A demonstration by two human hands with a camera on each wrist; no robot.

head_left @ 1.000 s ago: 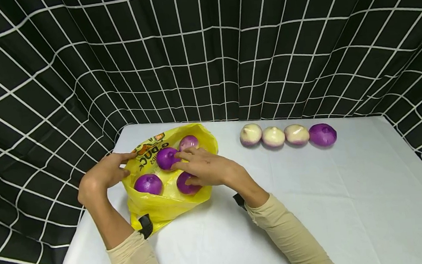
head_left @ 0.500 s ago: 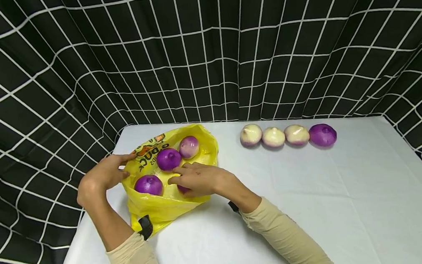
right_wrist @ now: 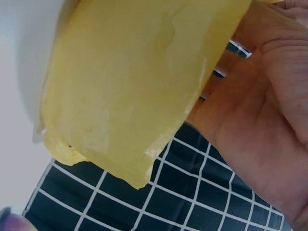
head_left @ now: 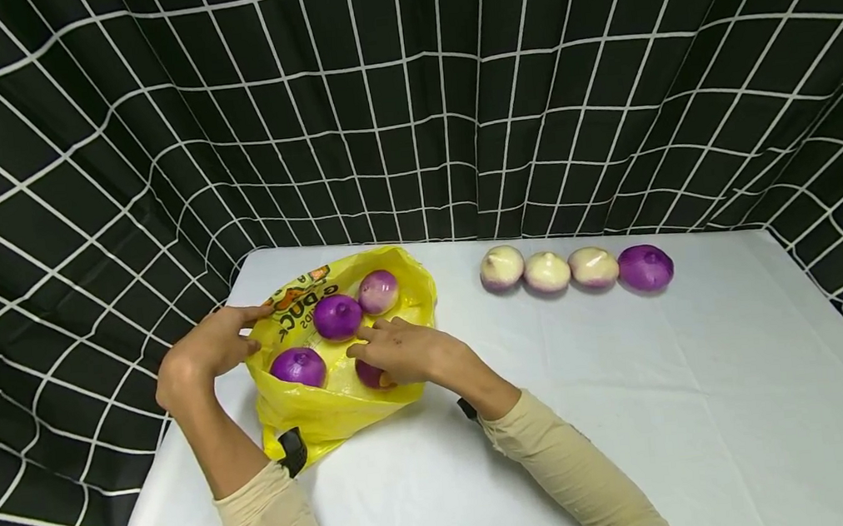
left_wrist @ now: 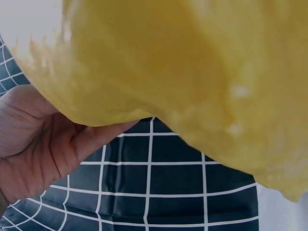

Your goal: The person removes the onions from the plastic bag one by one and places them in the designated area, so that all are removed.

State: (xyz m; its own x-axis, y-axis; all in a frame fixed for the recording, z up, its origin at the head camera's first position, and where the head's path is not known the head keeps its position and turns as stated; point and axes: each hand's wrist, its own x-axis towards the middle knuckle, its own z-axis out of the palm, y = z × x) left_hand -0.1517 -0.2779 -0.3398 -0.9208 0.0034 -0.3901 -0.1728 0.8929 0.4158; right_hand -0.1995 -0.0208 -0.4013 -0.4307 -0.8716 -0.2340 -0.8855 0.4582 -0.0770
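In the head view, my left hand (head_left: 207,353) pinches the left rim of a yellow plastic bag (head_left: 314,410) with dark print inside. The left wrist view shows its thumb under the bag's edge. My right hand (head_left: 414,351) reaches in over the bag's right side. Its thumb lies across a purple onion (head_left: 369,373) at the front right, with the fingers over the top; the hand hides part of this onion. Also inside lie a purple onion (head_left: 338,317) in the middle, another purple onion (head_left: 298,366) at the left and a paler onion (head_left: 378,292) at the back.
On the white table (head_left: 593,415), right of the bag, several onions stand in a row: cream ones such as this onion (head_left: 546,272) and a purple onion (head_left: 645,268) at the right end. A black curtain (head_left: 408,105) with white grid lines hangs behind and beside the table.
My right hand has drawn back from the middle and pale onions, towards the front-right onion, uncovering the pale one. My left hand stays on the bag's rim.
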